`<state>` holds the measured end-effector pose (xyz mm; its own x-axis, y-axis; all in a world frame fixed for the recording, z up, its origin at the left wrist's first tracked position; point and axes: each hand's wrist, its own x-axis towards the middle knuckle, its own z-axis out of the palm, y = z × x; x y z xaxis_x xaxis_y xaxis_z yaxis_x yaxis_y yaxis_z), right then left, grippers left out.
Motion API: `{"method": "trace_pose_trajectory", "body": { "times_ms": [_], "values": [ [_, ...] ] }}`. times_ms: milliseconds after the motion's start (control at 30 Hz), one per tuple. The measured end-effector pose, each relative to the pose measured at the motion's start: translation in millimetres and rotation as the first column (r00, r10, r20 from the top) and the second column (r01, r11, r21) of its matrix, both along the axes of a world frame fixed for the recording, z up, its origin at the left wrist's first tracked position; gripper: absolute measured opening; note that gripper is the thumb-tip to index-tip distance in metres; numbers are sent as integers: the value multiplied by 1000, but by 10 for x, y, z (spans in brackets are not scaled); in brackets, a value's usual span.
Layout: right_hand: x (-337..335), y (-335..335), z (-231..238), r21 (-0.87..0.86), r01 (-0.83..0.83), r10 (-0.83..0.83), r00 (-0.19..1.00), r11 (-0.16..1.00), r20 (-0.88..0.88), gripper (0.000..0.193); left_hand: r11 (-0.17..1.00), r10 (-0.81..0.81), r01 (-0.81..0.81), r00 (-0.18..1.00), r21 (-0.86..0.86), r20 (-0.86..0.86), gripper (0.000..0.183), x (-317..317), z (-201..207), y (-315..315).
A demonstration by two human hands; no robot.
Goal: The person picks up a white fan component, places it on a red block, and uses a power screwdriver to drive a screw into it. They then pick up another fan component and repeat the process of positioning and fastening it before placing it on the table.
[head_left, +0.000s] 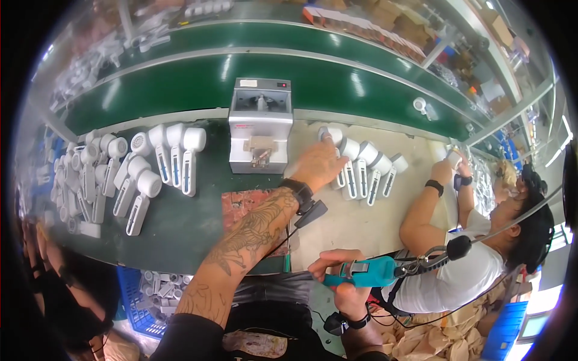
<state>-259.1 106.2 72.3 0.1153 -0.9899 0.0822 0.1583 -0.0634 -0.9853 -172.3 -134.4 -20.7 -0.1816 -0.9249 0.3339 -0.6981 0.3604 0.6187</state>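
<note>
My left hand [320, 161] reaches across to the right of a screw feeder machine [260, 129]. Its fingers curl onto the leftmost white shower head [333, 133] of a row, hiding much of the handle. More white shower heads [380, 163] with blue-striped handles lie beside it on tan paper. Near my body, my right hand [344, 278] is wrapped round a teal electric screwdriver [368, 272], held sideways above the bench's front edge. A cord and a coiled hanger run from the tool's right end.
Many shower heads [90, 156] crowd the bench's left side. A reddish sheet [238, 207] lies under my left forearm. Below stands a blue basket [135, 307] of white parts. A co-worker [475, 253] works at the right. Behind the machine runs a green conveyor [198, 78].
</note>
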Motion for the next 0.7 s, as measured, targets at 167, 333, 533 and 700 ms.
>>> {"method": "trace_pose_trajectory", "body": {
  "times_ms": [167, 333, 533, 700],
  "values": [
    [-69, -27, -40, -12, 7, -7, 1000, 1000, -2, 81, 973, 57, -39, 996, 228, -74, 56, 27, -65, -89],
    [-7, -123, -53, -2, -11, 11, 1000, 1000, -7, 81, 994, 100, -93, 983, 51, -151, 42, 91, -39, 15],
    [-17, -190, -84, -22, 39, -40, 997, 999, -62, 80, 997, -72, 77, 991, 31, -115, 30, 416, 648, 678],
    [69, -307, -142, -52, 146, -150, 986, 988, -75, 77, 973, -214, 209, 976, -99, -43, 25, 1042, 689, 1144]
  ]
}}
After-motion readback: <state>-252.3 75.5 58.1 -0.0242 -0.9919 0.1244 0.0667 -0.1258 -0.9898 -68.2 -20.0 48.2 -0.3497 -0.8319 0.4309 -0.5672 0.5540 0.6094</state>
